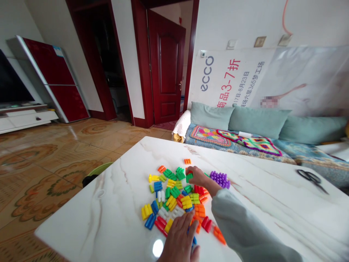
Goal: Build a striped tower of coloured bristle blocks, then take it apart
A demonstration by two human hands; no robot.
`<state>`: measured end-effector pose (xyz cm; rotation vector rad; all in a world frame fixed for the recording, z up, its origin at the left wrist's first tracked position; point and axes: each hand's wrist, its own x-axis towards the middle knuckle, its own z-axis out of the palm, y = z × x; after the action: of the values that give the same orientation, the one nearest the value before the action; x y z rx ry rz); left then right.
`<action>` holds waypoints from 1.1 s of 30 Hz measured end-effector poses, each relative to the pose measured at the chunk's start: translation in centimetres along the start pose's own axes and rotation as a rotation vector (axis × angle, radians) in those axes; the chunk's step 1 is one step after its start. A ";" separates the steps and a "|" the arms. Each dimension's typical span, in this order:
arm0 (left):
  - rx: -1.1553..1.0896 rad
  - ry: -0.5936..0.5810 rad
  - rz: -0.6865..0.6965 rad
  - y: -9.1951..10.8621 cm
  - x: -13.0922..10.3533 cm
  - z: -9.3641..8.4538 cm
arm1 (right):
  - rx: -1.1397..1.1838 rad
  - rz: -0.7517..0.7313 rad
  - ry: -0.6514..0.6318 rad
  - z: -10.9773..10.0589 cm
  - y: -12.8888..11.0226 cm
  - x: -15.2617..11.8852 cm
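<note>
A loose pile of colourful bullet-shaped plastic building blocks (171,193) is spread over the white marble-patterned table. At the pile's far right edge, my right hand (197,176) has its fingers closed round a green building block (189,177), with a bit of red-orange showing beside the fingertips. My left hand (180,238) lies at the near side, palm down with fingers stretched over blocks; a blue block (194,240) peeks out by its thumb. Purple blocks (219,179) sit joined in a cluster to the right of my right hand. One orange block (187,161) lies apart at the far side.
Black scissors (311,177) lie on the table (109,218) at the right. Behind it stands a sofa with green cushions (259,120) and crocheted mats. A green-rimmed bin (100,169) is on the floor by the left edge. A red door (167,69) stands ajar.
</note>
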<state>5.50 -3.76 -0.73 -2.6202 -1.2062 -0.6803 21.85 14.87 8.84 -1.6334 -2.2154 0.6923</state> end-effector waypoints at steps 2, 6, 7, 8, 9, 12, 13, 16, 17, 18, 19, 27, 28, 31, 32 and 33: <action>0.011 0.052 -0.006 0.2 0.0 -0.3 | 0.086 -0.033 0.054 -0.1 -0.3 -2.6; 0.018 0.143 -0.027 0.6 -0.2 -0.3 | 0.574 -0.049 0.354 2.0 -1.3 -9.7; 0.012 0.153 -0.031 0.6 -0.3 -0.2 | 0.680 -0.027 0.412 3.0 -1.6 -11.6; 0.003 0.160 -0.034 0.6 -0.3 -0.1 | 0.783 -0.007 0.464 4.1 -1.9 -13.4; -0.008 0.160 -0.033 0.6 -0.3 0.0 | 0.884 0.003 0.516 5.2 -2.2 -15.0; -0.071 0.121 -0.014 0.3 -0.3 -0.1 | 1.084 0.058 0.605 8.3 -2.9 -18.7; -0.101 0.095 -0.010 0.2 -0.3 -0.2 | 1.118 0.079 0.630 9.1 -2.9 -19.6; -0.190 0.034 -0.020 0.2 0.1 -1.2 | 1.123 0.124 0.682 10.7 -2.4 -21.0; -0.216 0.019 -0.027 0.2 0.3 -1.5 | 1.111 0.130 0.681 11.0 -2.2 -21.4; -0.239 0.006 -0.034 0.3 0.5 -1.9 | 1.099 0.132 0.668 11.2 -2.0 -21.6; -0.261 -0.006 -0.035 0.3 0.6 -2.3 | 1.090 0.131 0.642 11.3 -1.8 -21.8; -0.308 -0.118 -0.029 0.6 1.1 -3.3 | 1.108 0.235 0.554 11.5 -1.0 -23.0; -0.307 -0.123 -0.025 0.6 1.1 -3.3 | 1.165 0.268 0.607 11.5 -0.7 -23.1; -0.305 -0.125 -0.027 0.7 1.1 -3.3 | 1.281 0.316 0.760 11.2 -0.1 -23.4; -0.306 -0.130 -0.033 0.7 1.1 -3.4 | 1.271 0.287 0.757 11.1 0.0 -23.6; -0.308 -0.135 -0.041 0.7 1.1 -3.5 | 1.233 0.242 0.724 11.1 0.0 -23.7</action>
<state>5.54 -4.69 2.89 -2.9423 -1.2863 -0.7610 23.54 -9.89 0.50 -1.1428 -0.7427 1.0034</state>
